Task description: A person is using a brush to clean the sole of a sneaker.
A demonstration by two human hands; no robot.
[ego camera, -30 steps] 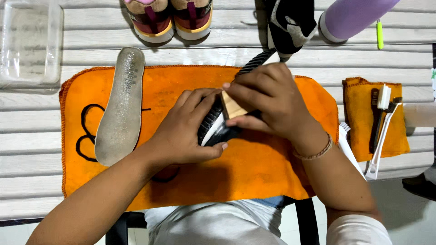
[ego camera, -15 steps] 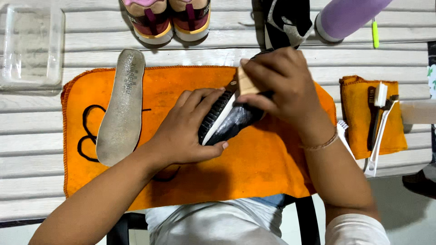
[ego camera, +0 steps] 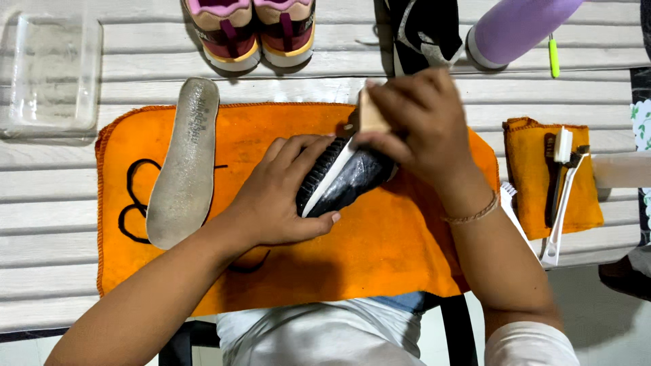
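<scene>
A black shoe [ego camera: 349,179] with a white sole edge lies on its side on an orange towel [ego camera: 380,251]. My left hand [ego camera: 278,196] presses on its sole and holds it down. My right hand [ego camera: 420,125] is closed around a wooden-backed brush [ego camera: 371,114] at the shoe's far end. A grey insole [ego camera: 183,163] lies on the towel's left part, beside a black shoelace [ego camera: 132,203].
A pair of pink and maroon shoes [ego camera: 261,30], another black shoe [ego camera: 424,30] and a purple bottle [ego camera: 519,27] stand at the back. A clear plastic tub [ego camera: 47,71] sits far left. Small brushes [ego camera: 559,176] lie on a folded orange cloth [ego camera: 586,196] at right.
My right hand has carried the brush from the shoe's middle up toward its far end. My left hand has stayed on the sole.
</scene>
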